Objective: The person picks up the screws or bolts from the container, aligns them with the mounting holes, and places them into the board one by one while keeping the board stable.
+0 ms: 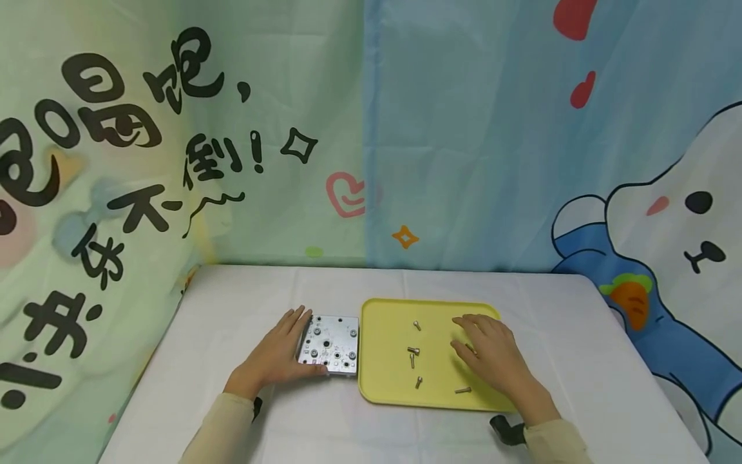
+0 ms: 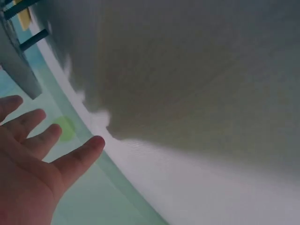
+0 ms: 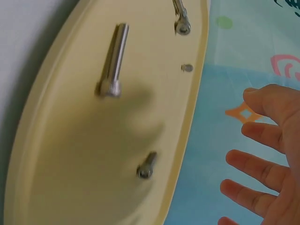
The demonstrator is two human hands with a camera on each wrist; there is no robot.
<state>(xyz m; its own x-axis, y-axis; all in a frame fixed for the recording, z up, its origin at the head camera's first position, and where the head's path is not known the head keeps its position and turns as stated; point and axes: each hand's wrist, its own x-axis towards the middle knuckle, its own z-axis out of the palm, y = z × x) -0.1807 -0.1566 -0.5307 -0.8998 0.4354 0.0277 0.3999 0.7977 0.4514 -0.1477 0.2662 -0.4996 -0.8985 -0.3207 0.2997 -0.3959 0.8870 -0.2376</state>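
A silver metal plate with many holes and several socket-head screws in it sits left of the yellow tray. My left hand lies along its left side, thumb at the front edge, fingers by the back left corner. Those fingers look straight and spread in the left wrist view, near the plate's edge and dark rods. Over the right part of the tray hovers my right hand, fingers spread, holding nothing. Loose socket-head screws lie in the tray; one near the right fingers is partly hidden.
A white cloth covers the table. Printed curtains hang behind its back edge and along the left side. A dark wrist strap piece sticks out beside the right sleeve.
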